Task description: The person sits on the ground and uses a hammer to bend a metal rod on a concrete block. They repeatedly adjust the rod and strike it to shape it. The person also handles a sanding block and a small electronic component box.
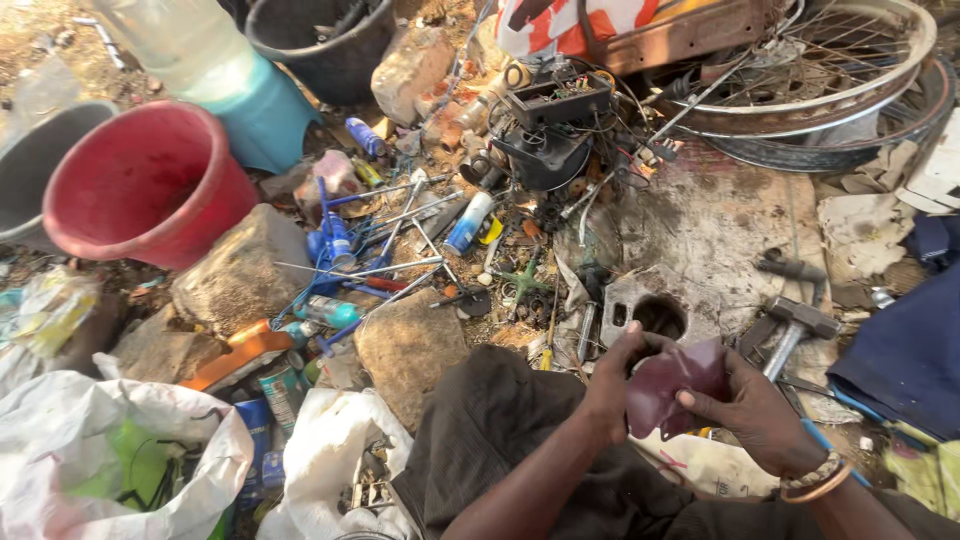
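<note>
Both my hands hold one dark maroon piece of rubber (672, 388) over my lap at the lower right. My left hand (612, 385) grips its left edge, thumb on top. My right hand (752, 412), with bangles on the wrist, pinches its right side. Just beyond the rubber lies a grey metal block with a round hole (655, 310) on the ground. A hammer (795, 330) lies to the right of it, close to my right hand.
A red bucket (140, 185), a grey bucket (35, 165) and a blue stool (265, 110) stand at the left. Stones (240, 270), spanners, tubes and black electrical parts (548, 130) litter the middle. Bicycle rims (830, 90) lie top right, white sacks (120, 450) bottom left.
</note>
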